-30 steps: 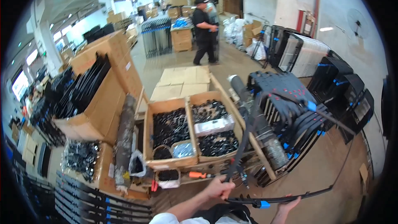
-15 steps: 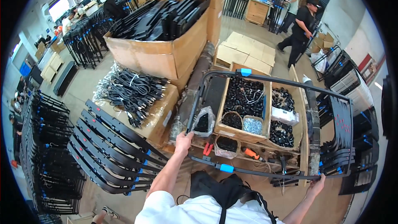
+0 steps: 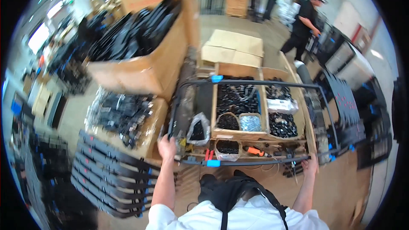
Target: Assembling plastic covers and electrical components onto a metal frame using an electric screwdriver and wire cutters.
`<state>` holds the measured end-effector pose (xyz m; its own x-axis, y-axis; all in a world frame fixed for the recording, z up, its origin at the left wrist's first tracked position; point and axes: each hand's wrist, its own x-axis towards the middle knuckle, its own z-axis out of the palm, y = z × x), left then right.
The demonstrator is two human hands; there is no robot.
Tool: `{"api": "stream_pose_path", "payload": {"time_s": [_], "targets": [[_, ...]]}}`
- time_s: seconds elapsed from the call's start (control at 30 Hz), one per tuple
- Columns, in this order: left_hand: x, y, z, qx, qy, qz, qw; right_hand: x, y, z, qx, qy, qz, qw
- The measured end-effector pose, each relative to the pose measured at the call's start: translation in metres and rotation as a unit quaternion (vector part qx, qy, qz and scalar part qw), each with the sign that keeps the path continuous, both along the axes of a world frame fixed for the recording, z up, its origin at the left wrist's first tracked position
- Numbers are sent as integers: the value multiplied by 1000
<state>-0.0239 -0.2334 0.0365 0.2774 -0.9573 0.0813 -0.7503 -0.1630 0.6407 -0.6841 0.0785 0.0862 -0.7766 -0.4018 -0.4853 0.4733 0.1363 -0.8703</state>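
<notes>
Gripping black frame [image 3: 255, 83], both arms outstretched.

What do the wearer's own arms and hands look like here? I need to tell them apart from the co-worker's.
Both forearms are bare, with no gloves on the left hand or right hand. No watch or ring is clear. White short sleeves cover the upper arms, and dark straps run over the white shirt.

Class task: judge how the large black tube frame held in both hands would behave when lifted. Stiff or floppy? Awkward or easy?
The black tube frame probably stays stiff: its bars hold their rectangle though gripped only at the near corners by the left hand and right hand. Likely awkward, since it spans the wooden tray.
</notes>
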Motion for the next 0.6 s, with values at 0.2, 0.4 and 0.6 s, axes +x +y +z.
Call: {"api": "stream_pose_path", "payload": {"time_s": [0.2,0.4,0.6], "targets": [[40,5,-51,-33,-79,-17,996,26,-7,-64,24,-144,29,989],[26,7,-49,-44,-80,10,996,20,18,-51,6,-133,52,990],[7,11,-39,-40,-139,-40,989,-18,29,-46,29,-119,100,987]]}}
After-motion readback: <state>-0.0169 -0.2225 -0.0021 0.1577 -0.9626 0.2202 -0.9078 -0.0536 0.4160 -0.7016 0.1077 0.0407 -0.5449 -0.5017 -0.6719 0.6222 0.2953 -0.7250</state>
